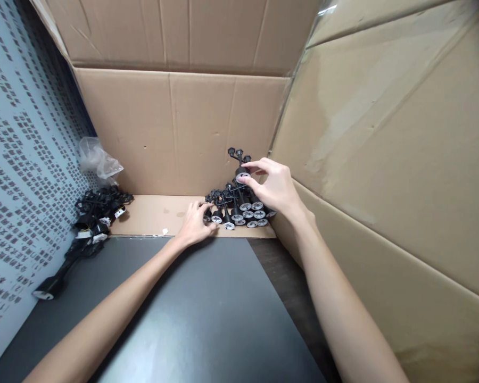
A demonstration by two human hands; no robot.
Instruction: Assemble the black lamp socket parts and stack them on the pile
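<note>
Right hand (277,186) pinches a fitting (241,171) above the stack (248,214)

At the desk's (191,298) left edge, beside a printed sheet (16,133), lies a loose fitting (51,287), its pale end toward the near side. Beyond it, a tangle (104,201) of black parts fills the far left corner, with a clear bag (98,159) behind.

Cardboard (143,215) runs along the far edge, bearing a white scrap (165,231). The left hand (193,223) reaches the stack's left end, its grip partly open around the outermost pieces; whether it has hold of one, I cannot tell. The stack sits near the cardboard's right end, pale round faces nearward. Over it, the right hand's grip is closed, thumb and fingertips on one black fitting, prongs upward.
</note>
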